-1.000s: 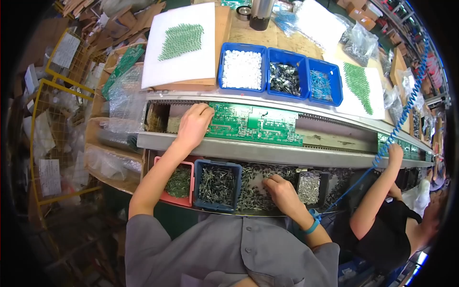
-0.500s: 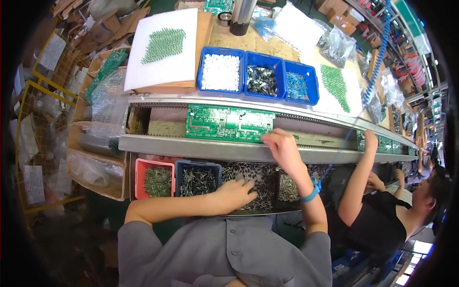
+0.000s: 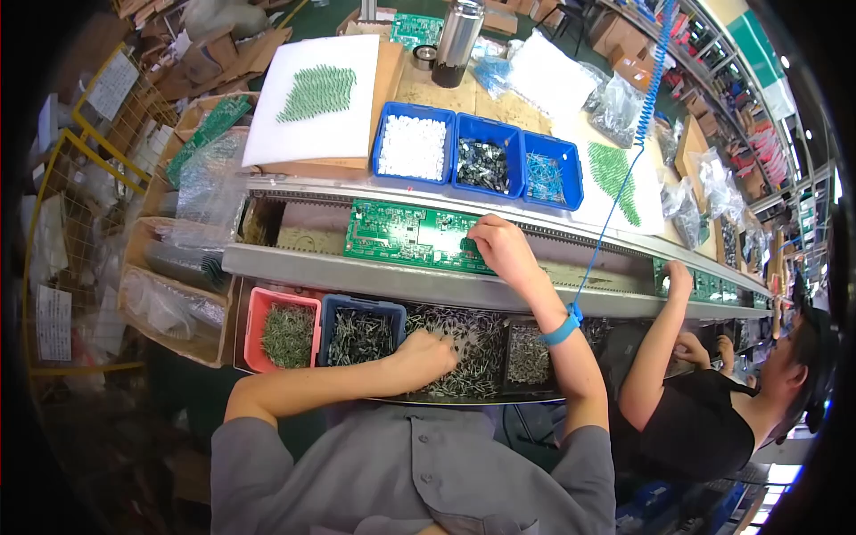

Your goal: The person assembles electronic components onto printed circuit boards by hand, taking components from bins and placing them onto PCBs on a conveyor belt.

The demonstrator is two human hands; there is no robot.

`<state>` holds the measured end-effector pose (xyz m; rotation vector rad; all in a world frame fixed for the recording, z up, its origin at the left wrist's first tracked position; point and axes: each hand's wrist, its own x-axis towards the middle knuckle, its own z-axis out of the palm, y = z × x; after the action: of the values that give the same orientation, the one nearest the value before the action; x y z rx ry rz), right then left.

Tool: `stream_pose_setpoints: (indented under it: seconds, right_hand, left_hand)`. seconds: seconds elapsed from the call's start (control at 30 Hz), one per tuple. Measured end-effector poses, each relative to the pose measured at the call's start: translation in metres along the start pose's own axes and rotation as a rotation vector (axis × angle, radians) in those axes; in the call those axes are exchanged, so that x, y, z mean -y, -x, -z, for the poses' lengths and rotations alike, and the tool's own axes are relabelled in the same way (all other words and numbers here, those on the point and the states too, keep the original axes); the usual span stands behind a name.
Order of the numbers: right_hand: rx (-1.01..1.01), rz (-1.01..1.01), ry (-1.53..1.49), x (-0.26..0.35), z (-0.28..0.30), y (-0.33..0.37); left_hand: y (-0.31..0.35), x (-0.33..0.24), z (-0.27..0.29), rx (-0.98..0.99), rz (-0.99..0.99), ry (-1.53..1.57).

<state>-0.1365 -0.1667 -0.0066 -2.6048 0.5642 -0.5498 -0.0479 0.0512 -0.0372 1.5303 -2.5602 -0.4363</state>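
A green circuit board (image 3: pixel 392 236) lies across the conveyor rails in front of me. Over its right end, my right hand (image 3: pixel 504 245) has its fingertips pinched together; whatever they hold is too small to see. My left hand (image 3: pixel 423 361) is curled closed over a tray of loose small metal-legged parts (image 3: pixel 477 352), and its fingertips are hidden. Left of that tray stand a dark blue bin of black parts (image 3: pixel 361 334) and a pink bin of thin greenish parts (image 3: pixel 290 337). A blue wrist strap (image 3: pixel 562 330) with a cord circles my right wrist.
Beyond the rail (image 3: pixel 357 267) stand blue bins (image 3: pixel 415 143) of white, black and blue parts. Foam sheets (image 3: pixel 267 116) hold rows of green parts, near a steel flask (image 3: pixel 459 45). The strap's blue cord (image 3: pixel 606 223) crosses the conveyor. A co-worker (image 3: pixel 704 419) sits at right.
My right hand has moved left and up, from the board's lower right corner to over its right end. My left hand has shifted slightly left, its fingers now more curled.
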Motion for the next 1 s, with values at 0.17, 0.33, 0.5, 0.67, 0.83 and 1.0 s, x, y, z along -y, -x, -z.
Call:
stream_pose_setpoints:
  seconds: [0.17, 0.33, 0.5, 0.67, 0.83, 1.0]
  right_hand:
    - [0.02, 0.043, 0.097, 0.001, -0.003, 0.001]
    - [-0.082, 0.037, 0.099, 0.002, -0.009, 0.005]
    - [-0.068, -0.101, 0.001, -0.006, -0.006, 0.004]
    - [0.0, -0.153, -0.072, -0.005, -0.003, -0.001]
    - [-0.077, -0.038, 0.054, -0.003, -0.009, 0.003]
    - [-0.066, -0.07, 0.068, -0.003, -0.005, 0.003]
  left_hand:
    - [0.003, -0.001, 0.014, -0.142, 0.008, -0.06]
    - [0.005, -0.004, 0.008, -0.171, 0.009, -0.1]
    - [0.003, -0.008, 0.003, -0.097, 0.008, -0.082]
    - [-0.002, -0.013, -0.008, -0.177, 0.044, -0.009]
    - [-0.002, -0.02, -0.011, -0.198, 0.033, -0.063]
    - [0.001, -0.009, 0.012, -0.297, 0.087, 0.037]
